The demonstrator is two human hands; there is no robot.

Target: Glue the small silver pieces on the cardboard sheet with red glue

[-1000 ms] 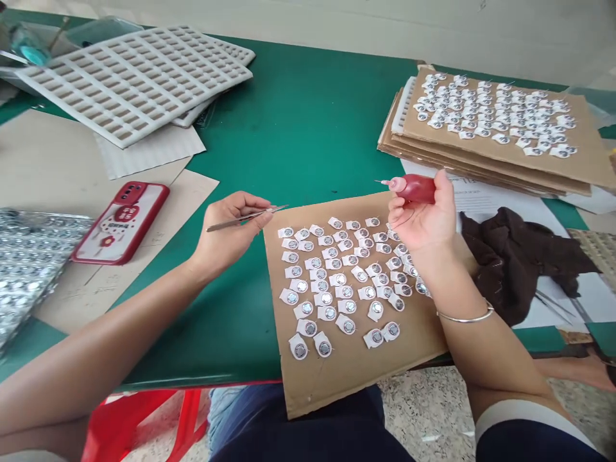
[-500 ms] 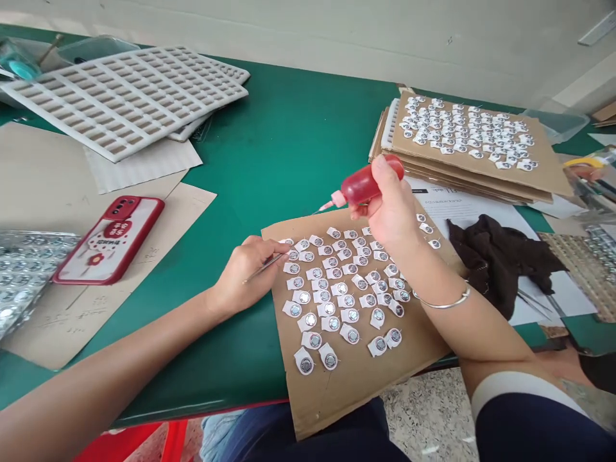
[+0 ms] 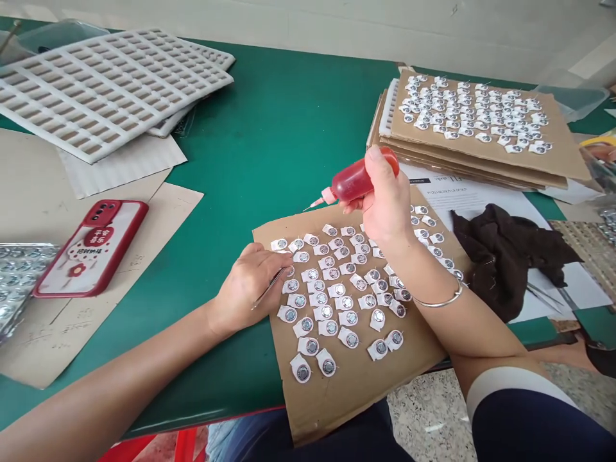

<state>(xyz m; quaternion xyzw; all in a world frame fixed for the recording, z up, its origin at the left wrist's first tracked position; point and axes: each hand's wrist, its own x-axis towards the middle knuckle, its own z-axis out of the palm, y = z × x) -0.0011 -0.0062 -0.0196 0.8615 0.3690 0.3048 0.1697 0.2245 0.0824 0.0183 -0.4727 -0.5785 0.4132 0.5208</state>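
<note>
My left hand (image 3: 253, 282) is closed around a slim metal tool that looks like tweezers (image 3: 267, 289). Its fingertips are at the left edge of a brown cardboard sheet (image 3: 332, 404), over the upper left of the rows. Small white tabs with round silver-grey discs (image 3: 312, 346) are spread across that sheet, some hidden under my hands. In my right hand (image 3: 387, 205) is a red squeeze bottle (image 3: 353, 181), tilted with its fine needle tip (image 3: 308, 208) pointing left. The tip is above the sheet's far edge, apart from the discs.
Stacked cardboard (image 3: 481, 151) at the back right carries more tabs. White slotted trays (image 3: 120, 90) lie back left, above a red-cased phone (image 3: 91, 250). Dark cloth (image 3: 505, 256) and metal tweezers (image 3: 546, 295) lie on paper at right. A clear blister sheet (image 3: 24, 276) is at far left.
My left hand has come slightly toward me along the sheet's left edge, uncovering the corner disc. My right hand still holds the bottle in nearly the same place. The view has shifted slightly.
</note>
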